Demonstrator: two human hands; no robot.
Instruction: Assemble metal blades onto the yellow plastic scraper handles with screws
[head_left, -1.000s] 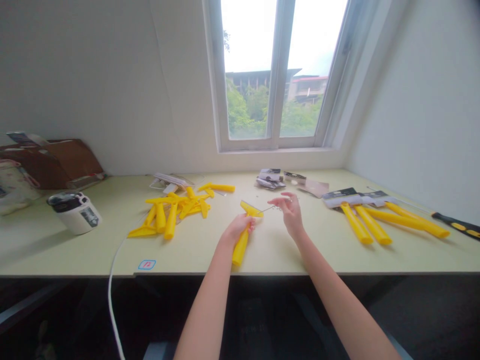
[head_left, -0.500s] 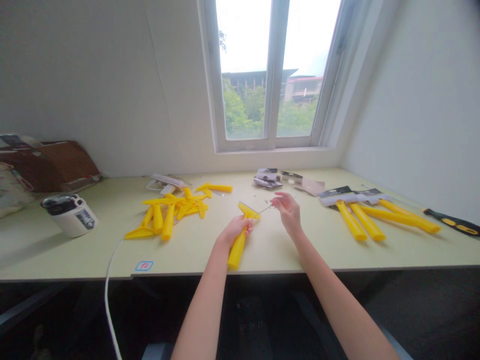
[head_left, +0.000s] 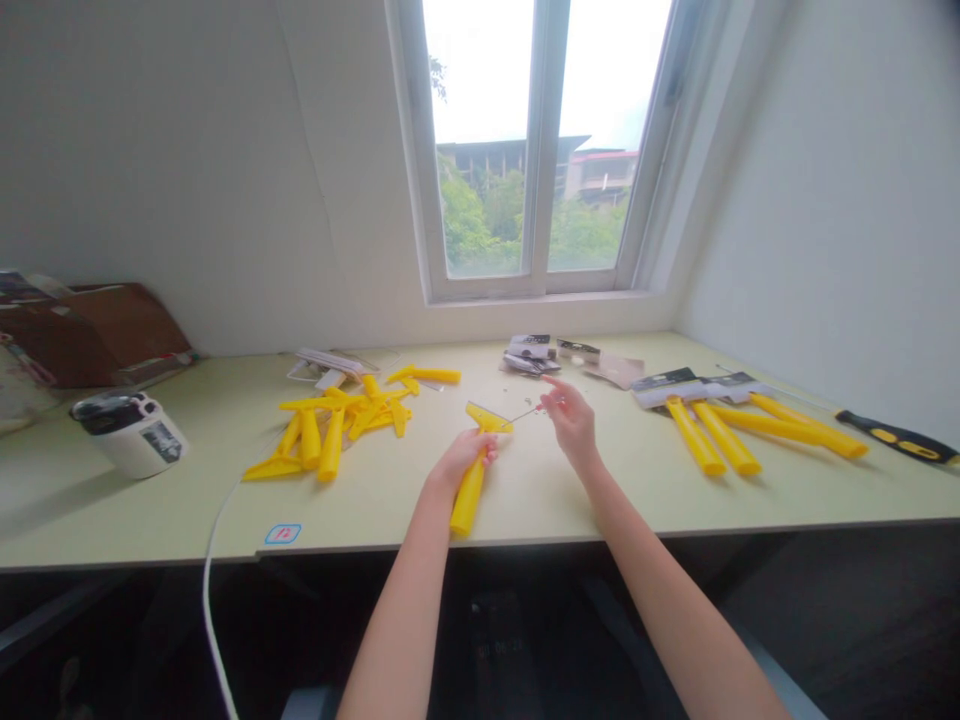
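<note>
There I was, my left hand (head_left: 466,457) closed around the yellow scraper (head_left: 469,492), its fingers wrapped below the head. The scraper was tilted over the near edge of the table (head_left: 390,510), head pointing away and handle end towards me. And my right hand (head_left: 571,418) — pinched shut on a thin rod (head_left: 523,415), index finger raised — had the rod's tip right at the right end of the scraper's head; whether they touched, I couldn't tell. Tiny bits (head_left: 528,401) lay near those fingers.

Over on the left, a jumbled pile (head_left: 330,440) of yellow pieces, with a white cup (head_left: 154,450) and a brown bag (head_left: 139,325) beyond it. Out to the right, four yellow handles (head_left: 724,440) lay by printed cards (head_left: 667,388), and a black-and-yellow screwdriver (head_left: 892,438) sat just beside them. Packets (head_left: 531,357) lay at the back, below the window (head_left: 538,150) — and a white cable (head_left: 208,590) hung off the front edge.
</note>
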